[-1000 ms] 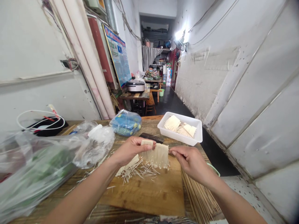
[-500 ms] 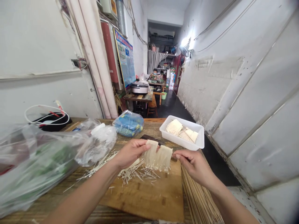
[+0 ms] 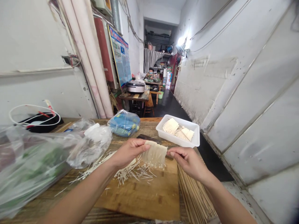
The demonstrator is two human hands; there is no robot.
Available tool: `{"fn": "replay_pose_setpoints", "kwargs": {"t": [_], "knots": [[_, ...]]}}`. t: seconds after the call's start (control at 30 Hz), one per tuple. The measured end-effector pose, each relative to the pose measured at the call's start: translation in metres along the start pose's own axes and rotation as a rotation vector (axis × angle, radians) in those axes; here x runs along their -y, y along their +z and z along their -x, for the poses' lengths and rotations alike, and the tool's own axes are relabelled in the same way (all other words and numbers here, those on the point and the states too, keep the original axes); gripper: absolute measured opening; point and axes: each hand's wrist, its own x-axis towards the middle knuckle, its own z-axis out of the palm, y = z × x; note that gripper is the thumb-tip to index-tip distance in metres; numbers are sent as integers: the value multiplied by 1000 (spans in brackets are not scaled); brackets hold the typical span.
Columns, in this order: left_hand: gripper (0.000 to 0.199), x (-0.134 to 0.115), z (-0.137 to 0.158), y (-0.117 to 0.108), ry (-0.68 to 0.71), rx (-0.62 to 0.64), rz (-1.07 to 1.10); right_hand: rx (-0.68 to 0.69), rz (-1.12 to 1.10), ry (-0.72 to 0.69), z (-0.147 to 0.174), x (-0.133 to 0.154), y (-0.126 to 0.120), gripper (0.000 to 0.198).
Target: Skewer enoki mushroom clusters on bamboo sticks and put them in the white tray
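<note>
My left hand [image 3: 132, 151] pinches a flat bunch of enoki mushrooms [image 3: 154, 155] by its upper left corner, thumb in front. The bunch hangs over the cutting board [image 3: 142, 199], its small caps downward. At its right edge, the closed fingertips of my right hand [image 3: 187, 161] grip what looks like the end of a thin bamboo skewer [image 3: 168, 152], mostly hidden by fingers and mushrooms. Loose enoki strands [image 3: 130, 172] lie on the board below my left hand. A bundle of bamboo skewers [image 3: 195, 196] lies under my right forearm.
A white plastic tub [image 3: 196, 137] holding skewered enoki stands beyond my right hand. A dark knife blade [image 3: 146, 137] lies behind the board. Blue-patterned packaging [image 3: 124, 123], a crumpled clear bag [image 3: 90, 146] and a large bag of greens [image 3: 35, 168] crowd the left. Someone [image 3: 151, 74] sits far back.
The gap between two parts of the enoki bunch has closed, and my right hand has come slightly nearer my left. The view has shifted a little; a person now shows in the background.
</note>
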Motion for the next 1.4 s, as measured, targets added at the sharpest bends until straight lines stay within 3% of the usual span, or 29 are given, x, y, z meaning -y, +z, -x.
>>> {"fn": "replay_pose_setpoints", "kwargs": {"t": [0.1, 0.23, 0.4, 0.63, 0.83, 1.0, 1.17, 1.4], "knots": [[40, 0, -1, -2, 11, -37, -32, 12, -37, 15, -1, -3, 2, 23], [67, -3, -2, -4, 26, -44, -71, 26, -46, 4, -1, -6, 5, 24], [49, -1, -3, -3, -21, -84, -186, 30, -51, 2, -2, -6, 8, 25], [26, 12, -4, 2, -57, 4, -134, -4, -41, -5, 0, -7, 12, 22], [35, 23, -9, 1, -101, -1, -93, -11, -34, -6, 2, -16, 15, 22], [50, 20, -11, -2, -101, -61, -95, -17, -50, -6, 1, -19, 14, 22], [45, 17, -11, -3, -65, -121, -150, -11, -83, -20, 1, -19, 13, 22], [41, 14, -9, 1, -76, -63, -125, -10, -44, -24, 2, -19, 12, 25]]}}
